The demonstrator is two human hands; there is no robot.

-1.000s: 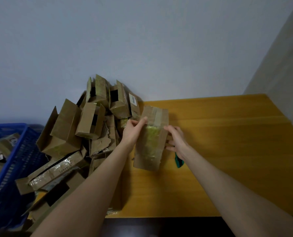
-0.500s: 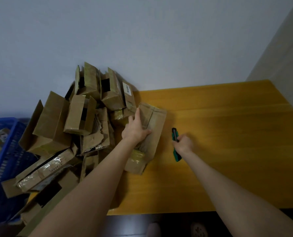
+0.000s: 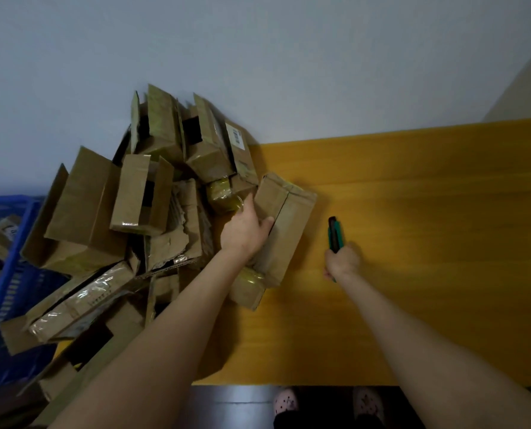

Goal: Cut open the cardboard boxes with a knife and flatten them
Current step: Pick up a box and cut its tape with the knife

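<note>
On the yellow table (image 3: 428,212), the left hand (image 3: 242,230) now presses the taped cardboard box (image 3: 286,230) flat-palmed beside the box pile (image 3: 152,205). The right hand (image 3: 342,261), off the box, has closed around the green utility knife (image 3: 334,234); cutting likely comes next.

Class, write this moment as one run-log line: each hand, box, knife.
left hand: pressing box flat on table | right hand: gripping knife beside box | cut: not begun

A plain pale wall (image 3: 289,57) backs a yellow wooden table (image 3: 428,243). A second wall (image 3: 530,85) meets it at the right corner. Below the table edge, the floor (image 3: 227,407) looks dark, perhaps glossy.
</note>
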